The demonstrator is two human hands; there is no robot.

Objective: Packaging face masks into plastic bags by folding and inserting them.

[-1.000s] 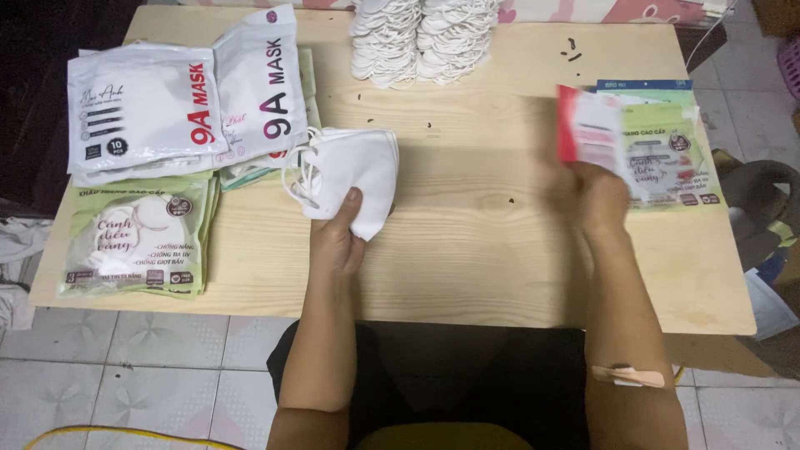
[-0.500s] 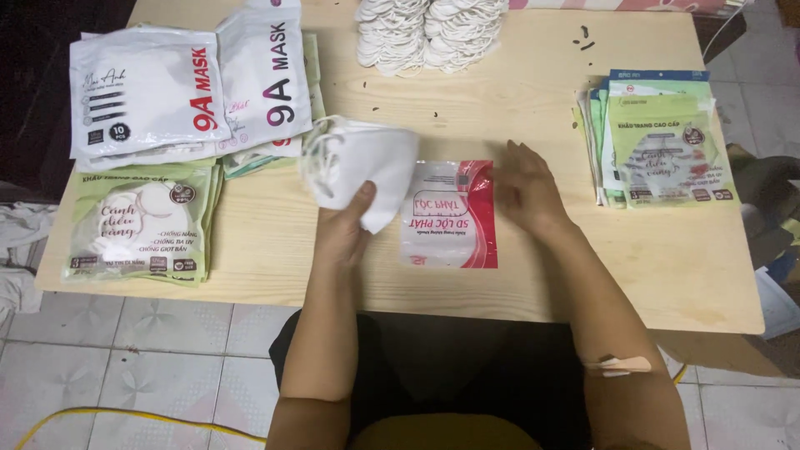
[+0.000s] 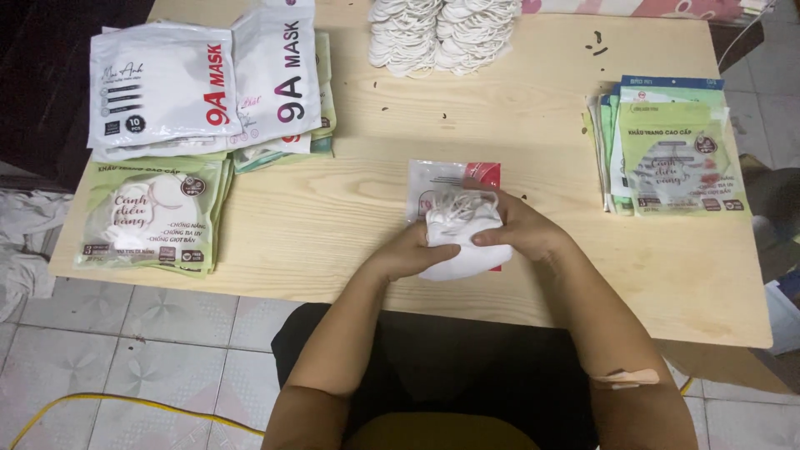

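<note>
- The person sat at the near edge of the wooden bench (image 3: 333, 217), both forearms reaching straight ahead and meeting at a small stack of white face masks (image 3: 457, 237).
- The left hand (image 3: 408, 252) was cupped against the stack's left side, fingers curled round it; the right hand (image 3: 525, 233) was clasped over its right side and top, thumb pressed on the white fabric. Both were grasping the masks, neither was loose.
- The masks sat directly on a red-and-clear flat pouch (image 3: 454, 179) lying on the bench; the pouch's far end stuck out beyond the stack, away from the person, and a strip of its red edge showed to the right of the masks under the right hand.
- The pouch's long axis ran away from the person, roughly in line with the forearms. The stack covered the pouch's near part, with the ear loops bunched on top toward the far side.
- Both hands were equally close to the masks; the right hand lay nearer the pouch's red edge.
- Left of the pouch and well apart lay a pile of large white mask packs (image 3: 200, 87), and nearer the person than those a stack of green mask packets (image 3: 154, 217).
- Right of the pouch, well apart, stood another stack of green packets (image 3: 675, 154).
- Beyond the pouch, at the bench's far edge, two heaps of loose white masks (image 3: 446, 33) lay side by side.
</note>
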